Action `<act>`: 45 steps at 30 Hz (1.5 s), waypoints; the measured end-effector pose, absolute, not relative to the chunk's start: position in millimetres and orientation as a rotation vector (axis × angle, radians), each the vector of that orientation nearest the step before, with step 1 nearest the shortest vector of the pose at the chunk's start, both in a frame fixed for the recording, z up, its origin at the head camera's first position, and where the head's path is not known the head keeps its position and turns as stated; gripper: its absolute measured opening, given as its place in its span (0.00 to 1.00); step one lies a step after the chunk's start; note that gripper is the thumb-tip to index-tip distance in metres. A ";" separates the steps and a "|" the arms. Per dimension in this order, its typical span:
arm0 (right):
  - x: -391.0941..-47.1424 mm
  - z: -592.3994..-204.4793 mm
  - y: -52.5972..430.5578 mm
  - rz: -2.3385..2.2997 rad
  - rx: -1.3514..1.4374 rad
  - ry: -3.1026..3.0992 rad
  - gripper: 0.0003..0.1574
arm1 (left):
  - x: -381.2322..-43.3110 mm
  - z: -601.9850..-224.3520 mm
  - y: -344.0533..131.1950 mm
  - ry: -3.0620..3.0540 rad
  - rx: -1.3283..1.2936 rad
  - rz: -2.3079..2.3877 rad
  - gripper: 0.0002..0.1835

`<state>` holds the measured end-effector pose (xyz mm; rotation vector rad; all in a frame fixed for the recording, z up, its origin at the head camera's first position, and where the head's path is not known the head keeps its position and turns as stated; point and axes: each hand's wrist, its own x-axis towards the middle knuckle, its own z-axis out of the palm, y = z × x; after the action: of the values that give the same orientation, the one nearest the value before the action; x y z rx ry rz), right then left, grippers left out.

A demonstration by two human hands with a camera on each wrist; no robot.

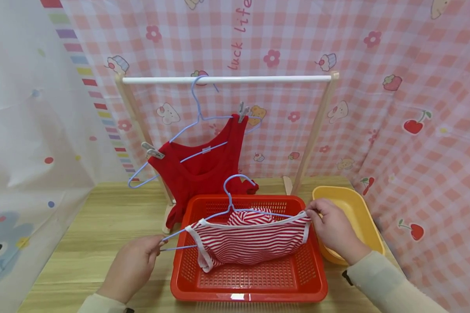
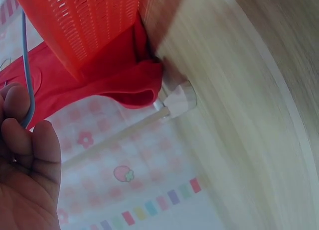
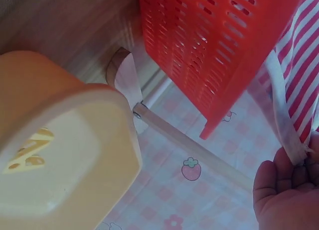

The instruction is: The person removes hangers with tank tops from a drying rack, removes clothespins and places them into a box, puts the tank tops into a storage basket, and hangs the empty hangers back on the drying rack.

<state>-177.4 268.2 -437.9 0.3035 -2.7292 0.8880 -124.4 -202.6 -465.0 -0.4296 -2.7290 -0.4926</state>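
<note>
In the head view, my left hand point(image 1: 135, 265) pinches the left end of a light-blue wire hanger point(image 1: 231, 204). A red-and-white striped top point(image 1: 254, 243) with white trim hangs along that hanger, above the red basket point(image 1: 248, 295). At the hanger's right end, my right hand point(image 1: 334, 226) pinches the top's white-edged corner. The right wrist view shows the white trim point(image 3: 286, 120) between those fingers. Under the hanger, another piece of striped cloth point(image 1: 250, 217) lies in the basket.
Behind the basket stands a wooden rack with a white rail point(image 1: 266, 79). A red tank top point(image 1: 207, 174) hangs tilted from it on a blue hanger, held by grey clothespins point(image 1: 153, 151). Right of the basket is a yellow bin point(image 1: 360, 217) with small yellow pieces point(image 3: 30, 153) inside.
</note>
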 end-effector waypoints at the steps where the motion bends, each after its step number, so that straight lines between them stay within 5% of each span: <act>1: -177.6 -438.7 268.3 0.895 0.302 -2.734 0.01 | -124.7 -464.9 -202.2 -2.731 -0.429 -0.503 0.06; 23: -177.8 -448.9 268.7 0.952 0.355 -2.769 0.14 | -123.4 -464.9 -201.6 -2.738 -0.364 -0.553 0.10; 45: -176.3 -450.0 266.9 0.904 0.318 -2.792 0.13 | -124.2 -467.5 -206.8 -2.676 -0.376 -0.555 0.12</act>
<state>-176.3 266.9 -450.0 0.3182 -2.7918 0.9039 -124.2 -206.8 -467.5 -0.3759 -2.6760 -0.5550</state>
